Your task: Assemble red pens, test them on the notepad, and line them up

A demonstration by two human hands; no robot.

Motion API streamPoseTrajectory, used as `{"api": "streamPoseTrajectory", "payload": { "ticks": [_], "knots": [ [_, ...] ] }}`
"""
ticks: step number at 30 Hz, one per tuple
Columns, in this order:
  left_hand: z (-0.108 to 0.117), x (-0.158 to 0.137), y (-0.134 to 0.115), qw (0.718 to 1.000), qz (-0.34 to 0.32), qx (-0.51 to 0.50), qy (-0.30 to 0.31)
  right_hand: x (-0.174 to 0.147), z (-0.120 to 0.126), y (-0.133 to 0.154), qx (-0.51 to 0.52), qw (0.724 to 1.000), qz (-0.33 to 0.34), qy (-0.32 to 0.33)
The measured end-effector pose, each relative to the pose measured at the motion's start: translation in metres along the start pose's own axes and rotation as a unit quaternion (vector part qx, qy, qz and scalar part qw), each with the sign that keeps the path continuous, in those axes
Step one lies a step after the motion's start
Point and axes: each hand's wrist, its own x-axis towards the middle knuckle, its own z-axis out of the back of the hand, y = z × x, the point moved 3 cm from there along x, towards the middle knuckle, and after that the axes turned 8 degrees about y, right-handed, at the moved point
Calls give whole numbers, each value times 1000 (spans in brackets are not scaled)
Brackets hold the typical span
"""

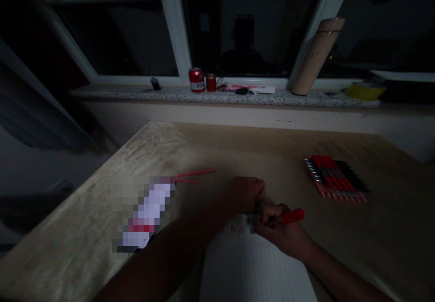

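Note:
My right hand (283,229) is closed around a red pen (292,216), whose thick end sticks out to the right. It rests over the top right of a lined sheet of paper (256,270). My left hand (246,193) is closed just beyond the sheet's top edge, close against the fingers of my right hand. Whatever it may hold is hidden. Small red marks show on the paper near its top, partly covered by my hands.
Right of my hands lies a row of several red and black pens (335,177). A phone-like object (149,216), blurred out, and thin pink sticks (195,173) lie on the left. A red can (196,80) and a cardboard tube (317,57) stand on the windowsill.

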Motion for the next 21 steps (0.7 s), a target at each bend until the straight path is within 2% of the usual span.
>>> {"api": "streamPoseTrajectory", "payload": {
  "ticks": [6,11,16,21],
  "knots": [
    [-3,1,1,1000,8,0,-12,2,5,2,-10,999,9,-42],
    [-2,0,1,1000,2,-2,-11,0,2,2,5,1000,1,-8],
    [-3,0,2,1000,5,3,-15,0,4,3,-8,999,4,-34],
    [-4,0,2,1000,-10,9,-22,-1,3,4,-11,1000,4,-2]
  ]
}}
